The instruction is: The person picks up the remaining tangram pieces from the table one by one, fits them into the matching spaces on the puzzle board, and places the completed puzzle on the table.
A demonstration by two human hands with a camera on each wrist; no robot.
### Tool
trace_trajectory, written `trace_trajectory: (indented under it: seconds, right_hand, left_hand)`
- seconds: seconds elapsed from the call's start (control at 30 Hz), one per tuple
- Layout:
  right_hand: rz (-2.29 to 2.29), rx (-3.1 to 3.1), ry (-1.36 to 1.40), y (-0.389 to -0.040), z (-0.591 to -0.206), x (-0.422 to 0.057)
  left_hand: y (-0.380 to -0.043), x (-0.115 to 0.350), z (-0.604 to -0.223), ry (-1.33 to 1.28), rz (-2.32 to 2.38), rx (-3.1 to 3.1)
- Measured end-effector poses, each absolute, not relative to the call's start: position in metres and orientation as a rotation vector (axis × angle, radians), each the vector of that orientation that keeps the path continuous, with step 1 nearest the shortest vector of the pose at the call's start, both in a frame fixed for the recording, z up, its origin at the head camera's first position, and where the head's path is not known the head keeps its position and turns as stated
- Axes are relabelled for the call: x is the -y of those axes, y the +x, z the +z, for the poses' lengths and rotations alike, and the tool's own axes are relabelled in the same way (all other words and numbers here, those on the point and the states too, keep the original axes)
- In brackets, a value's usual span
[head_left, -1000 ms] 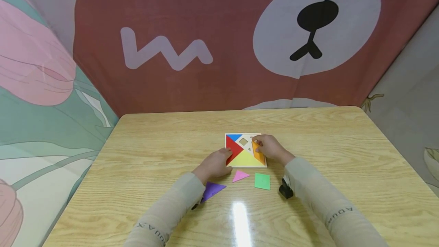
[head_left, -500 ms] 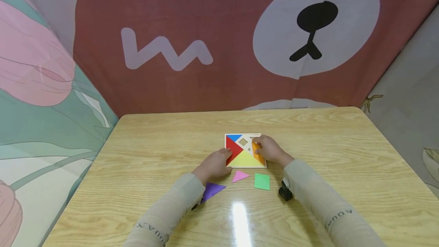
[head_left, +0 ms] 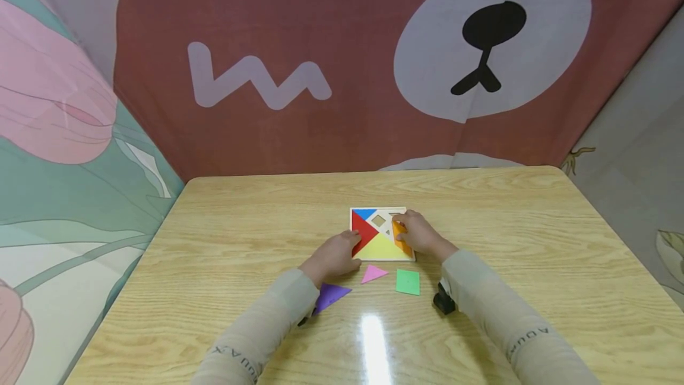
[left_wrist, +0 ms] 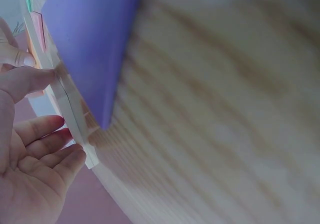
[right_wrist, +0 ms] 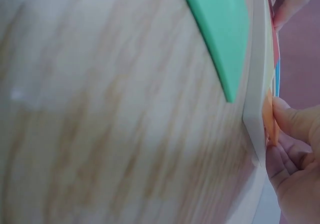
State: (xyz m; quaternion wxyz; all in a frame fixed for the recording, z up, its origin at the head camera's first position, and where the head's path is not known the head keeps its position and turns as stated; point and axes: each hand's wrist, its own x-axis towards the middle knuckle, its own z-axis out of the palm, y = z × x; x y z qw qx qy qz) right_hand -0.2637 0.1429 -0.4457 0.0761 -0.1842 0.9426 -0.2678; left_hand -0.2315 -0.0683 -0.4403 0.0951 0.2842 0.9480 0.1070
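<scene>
A tangram board (head_left: 387, 223) lies on the table with red (head_left: 363, 232), yellow (head_left: 382, 249) and blue (head_left: 364, 214) triangles set in it. My left hand (head_left: 333, 255) grips the board's near left corner, thumb at the front edge and fingers over the left edge. At the board's right side, my right hand (head_left: 422, 234) pinches an orange piece (right_wrist: 270, 116) between thumb and fingers. That piece overlaps the right part of the board, partly hidden by the fingers. Bare recesses with cut-out holes show at the board's upper right.
In front of the board lie a pink triangle (head_left: 374, 274) and a green square (head_left: 408, 282). A purple triangle (head_left: 331, 297) lies beside the left wrist, partly covered by the sleeve. The wooden table (head_left: 256, 218) ends at a printed cloth backdrop (head_left: 363, 135).
The right hand shifts very slightly on the orange piece, which stays at the board's right side. The left hand and the loose pieces stay in place.
</scene>
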Motion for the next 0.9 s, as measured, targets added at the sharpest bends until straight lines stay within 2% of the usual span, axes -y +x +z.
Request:
trace_trajectory:
  seconds: [0.9]
  right_hand:
    - [-0.792,-2.819,-0.537,-0.2611,-0.4456,-0.1424]
  left_hand:
    - [-0.2331,0.0687,-0.4404,0.828,0.342,-2.784]
